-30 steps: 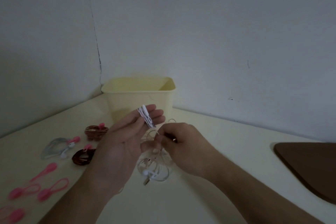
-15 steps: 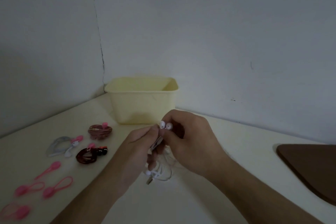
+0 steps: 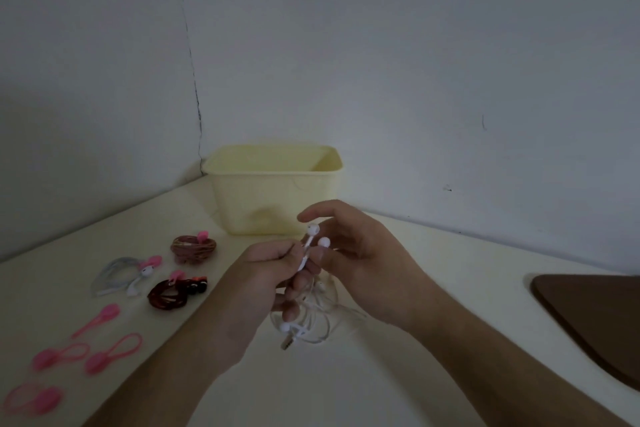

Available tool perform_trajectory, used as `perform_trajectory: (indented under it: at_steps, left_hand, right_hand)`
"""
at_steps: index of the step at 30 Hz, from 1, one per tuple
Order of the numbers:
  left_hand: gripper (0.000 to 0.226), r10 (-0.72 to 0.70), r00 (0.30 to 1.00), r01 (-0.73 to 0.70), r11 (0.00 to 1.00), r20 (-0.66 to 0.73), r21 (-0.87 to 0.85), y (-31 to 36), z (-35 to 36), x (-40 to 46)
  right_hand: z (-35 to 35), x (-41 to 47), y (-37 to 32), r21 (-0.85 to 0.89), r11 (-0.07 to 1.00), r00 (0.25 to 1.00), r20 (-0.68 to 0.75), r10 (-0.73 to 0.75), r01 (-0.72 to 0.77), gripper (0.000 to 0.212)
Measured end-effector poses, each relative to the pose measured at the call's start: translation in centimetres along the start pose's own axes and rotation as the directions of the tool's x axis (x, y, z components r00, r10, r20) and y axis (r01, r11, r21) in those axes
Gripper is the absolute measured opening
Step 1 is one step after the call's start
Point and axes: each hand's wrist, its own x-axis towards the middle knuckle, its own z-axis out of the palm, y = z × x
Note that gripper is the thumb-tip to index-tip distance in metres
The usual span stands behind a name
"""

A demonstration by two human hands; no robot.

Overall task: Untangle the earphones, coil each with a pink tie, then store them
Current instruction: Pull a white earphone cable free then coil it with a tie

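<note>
Three coiled earphone sets are lying toward the left edge of the worktop [image 3: 398, 388], each with a pink tie on it: a brownish coil [image 3: 193, 247], a pale grey-white coil [image 3: 122, 274] and a dark red coil [image 3: 173, 293]. Four loose pink ties are lying nearer the front left corner: one straight tie [image 3: 97, 320], two looped ties [image 3: 59, 355] [image 3: 114, 353] side by side, and a fourth tie [image 3: 33, 400] at the very edge of view. One pale yellow bin [image 3: 273, 191] is standing at the back corner against the wall. One dark brown board [image 3: 595, 319] is lying at the right edge.

The white earphones [image 3: 308, 319] are being held over the middle of the worktop, in front of the bin. The left hand [image 3: 252, 291] is curling its fingers [image 3: 292, 314] around the cords, with two earbuds sticking up above its grip and the loose cable and plug hanging below. The right hand [image 3: 360, 260] is hovering just beside the buds with its fingers [image 3: 311, 215] loosely spread and relaxed; whether a fingertip is touching a bud I cannot tell.

A second ago the left palm was lying open with the buds on its fingertips and the right hand was pinching the cord lower down; now the left is gripping and the right has let go.
</note>
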Motion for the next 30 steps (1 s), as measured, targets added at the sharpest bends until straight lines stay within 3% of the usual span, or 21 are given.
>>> perform_trajectory:
  at_steps: [8,12,16,18,26,30]
  left_hand:
    - [0.036,-0.053,0.998,0.054,0.998,0.03,-0.011,0.5,0.2,0.0]
    - [0.022,-0.13,0.991,0.13,0.992,0.032,-0.007,0.7,0.3,0.3]
    - [0.038,-0.218,0.976,0.218,0.975,-0.004,0.035,0.5,0.7,0.8]
    - [0.035,-0.246,0.969,0.247,0.968,-0.029,0.043,0.6,1.2,0.8]
    - [0.025,-0.202,0.979,0.203,0.978,-0.031,0.041,0.8,0.8,0.8]
    - [0.04,-0.19,0.979,0.192,0.981,-0.077,0.011,0.8,0.9,1.2]
  right_hand:
    - [-0.2,-0.1,0.1,-0.043,0.999,0.999,0.031,-0.011,0.012,0.022]
    - [0.3,-0.1,0.3,-0.089,0.996,0.998,0.051,-0.021,0.025,0.019]
    - [0.7,-0.2,0.8,-0.211,0.977,0.999,0.039,-0.005,0.013,0.021]
    - [0.8,-0.2,1.0,-0.242,0.97,0.999,0.038,0.005,0.004,0.021]
    - [1.1,-0.2,0.9,-0.26,0.965,0.999,0.029,-0.031,0.038,0.018]
    - [1.3,-0.3,0.9,-0.215,0.976,0.999,0.03,-0.03,0.036,0.019]
